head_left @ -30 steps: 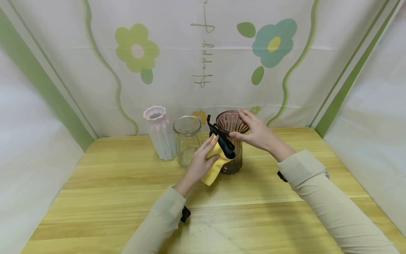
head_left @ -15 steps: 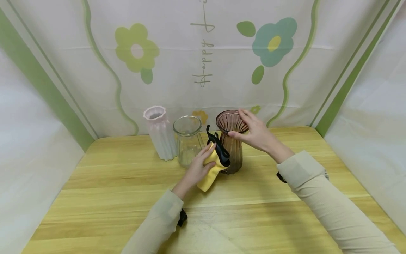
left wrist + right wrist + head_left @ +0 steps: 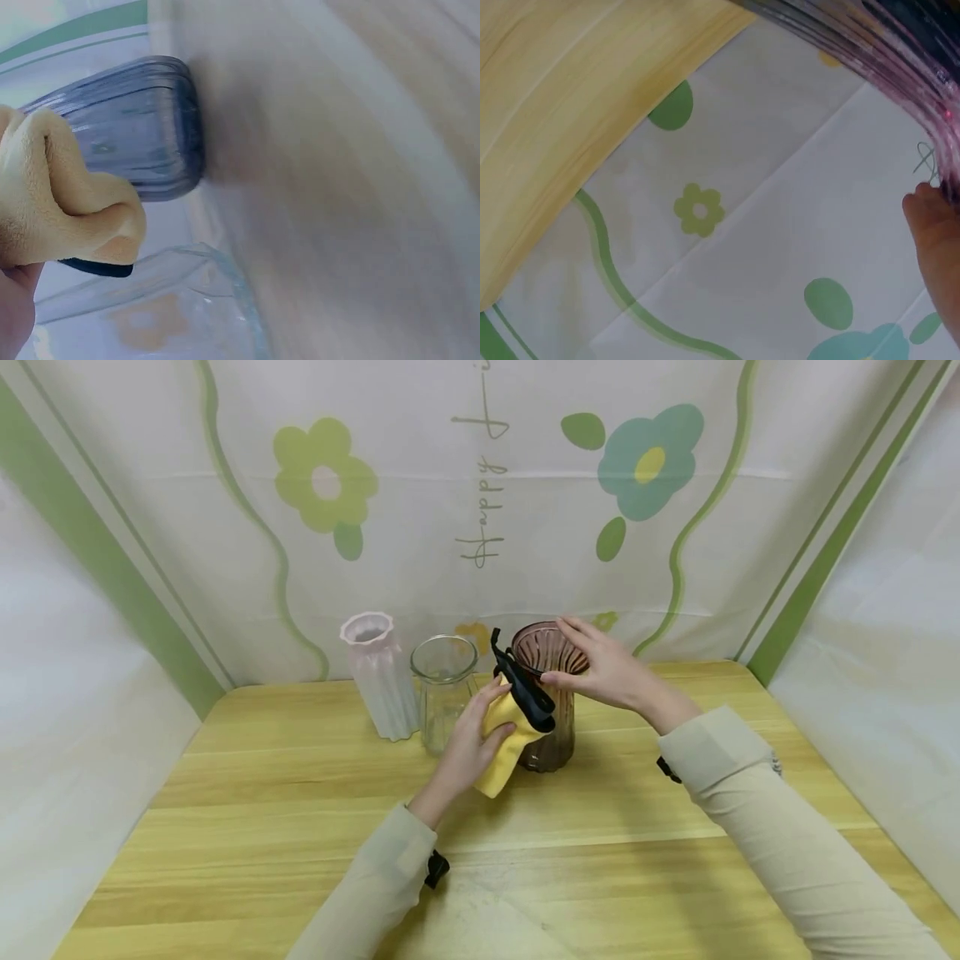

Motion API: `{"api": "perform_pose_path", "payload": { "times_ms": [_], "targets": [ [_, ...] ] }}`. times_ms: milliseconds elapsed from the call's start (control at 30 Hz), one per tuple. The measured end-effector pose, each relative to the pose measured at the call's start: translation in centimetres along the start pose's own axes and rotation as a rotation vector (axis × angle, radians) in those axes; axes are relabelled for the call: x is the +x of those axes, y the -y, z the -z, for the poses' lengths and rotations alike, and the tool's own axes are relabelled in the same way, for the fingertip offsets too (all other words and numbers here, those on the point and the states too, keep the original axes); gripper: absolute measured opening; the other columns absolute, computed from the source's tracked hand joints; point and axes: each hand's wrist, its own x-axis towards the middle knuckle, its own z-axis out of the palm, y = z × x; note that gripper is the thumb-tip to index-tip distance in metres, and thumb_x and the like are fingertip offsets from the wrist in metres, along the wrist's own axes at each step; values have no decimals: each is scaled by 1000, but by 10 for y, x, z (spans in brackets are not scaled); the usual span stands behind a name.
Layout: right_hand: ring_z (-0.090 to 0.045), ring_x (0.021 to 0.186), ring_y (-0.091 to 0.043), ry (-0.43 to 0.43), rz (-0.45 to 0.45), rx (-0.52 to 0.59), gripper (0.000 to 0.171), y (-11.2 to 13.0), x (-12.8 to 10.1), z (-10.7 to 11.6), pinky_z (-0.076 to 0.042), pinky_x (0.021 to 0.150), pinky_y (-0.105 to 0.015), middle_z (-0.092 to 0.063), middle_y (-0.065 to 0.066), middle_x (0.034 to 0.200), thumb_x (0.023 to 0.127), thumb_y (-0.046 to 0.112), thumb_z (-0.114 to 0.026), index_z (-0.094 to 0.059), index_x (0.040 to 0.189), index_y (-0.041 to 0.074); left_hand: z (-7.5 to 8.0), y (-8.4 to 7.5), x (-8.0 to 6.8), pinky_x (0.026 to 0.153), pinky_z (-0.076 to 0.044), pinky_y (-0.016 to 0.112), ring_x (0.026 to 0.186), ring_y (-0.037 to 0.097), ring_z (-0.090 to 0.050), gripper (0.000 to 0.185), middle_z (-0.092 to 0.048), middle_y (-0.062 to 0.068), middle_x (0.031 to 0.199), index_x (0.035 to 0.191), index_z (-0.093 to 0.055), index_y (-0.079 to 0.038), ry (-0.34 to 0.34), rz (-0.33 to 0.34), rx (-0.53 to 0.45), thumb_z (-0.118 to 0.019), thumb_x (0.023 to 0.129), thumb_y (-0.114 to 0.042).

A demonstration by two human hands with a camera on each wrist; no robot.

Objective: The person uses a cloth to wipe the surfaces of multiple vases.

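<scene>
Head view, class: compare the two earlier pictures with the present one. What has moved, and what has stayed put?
The left hand with its yellow cloth dipped down the side of the brown vase, then rose again to about where it began, the cloth against the glass. The right hand kept its grip on the vase's rim. The clear jar and white vase did not move.

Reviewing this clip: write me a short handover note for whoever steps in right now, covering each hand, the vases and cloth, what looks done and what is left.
Left hand: holds the yellow cloth bunched against the side of the brown glass vase.
Right hand: grips that vase's rim, steadying it upright on the wooden table.
A black strap-like piece lies over the cloth.
Beside it stand the clear glass vase and the pink ribbed vase, both untouched.
Done: brown vase held, cloth on its outer wall.
Left: probably the rest of that wall; whether the other vases were wiped cannot be told.
</scene>
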Motion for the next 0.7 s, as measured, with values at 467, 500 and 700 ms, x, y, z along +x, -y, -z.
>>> {"api": "perform_pose_path", "payload": {
  "times_ms": [467,500,700],
  "targets": [
    [-17,145,-44,-109,-102,32,107,16,2,-15,-26,114,-63,-11,-17,161,82,77,-44,-11,153,5,-2,1,5,105,-47,45,133,37,-45,47,-42,20,147,132,-56,-7,7,4,14,-67,86,-8],
    [-17,145,-43,-111,-106,30,107,16,2,-15,-26,114,-62,-11,-17,161,82,77,-44,-11,153,5,-2,2,5,105,-46,45,133,37,-45,47,-42,20,147,132,-57,-7,17,11,18,-67,86,-8],
    [-16,146,-42,-120,-123,30,107,16,2,-14,-23,116,-60,-9,-17,161,82,77,-44,-10,153,3,-2,13,-3,106,-45,47,132,40,-45,47,-43,20,146,132,-57,-7,116,73,36,-67,86,-6]
  ]
}}
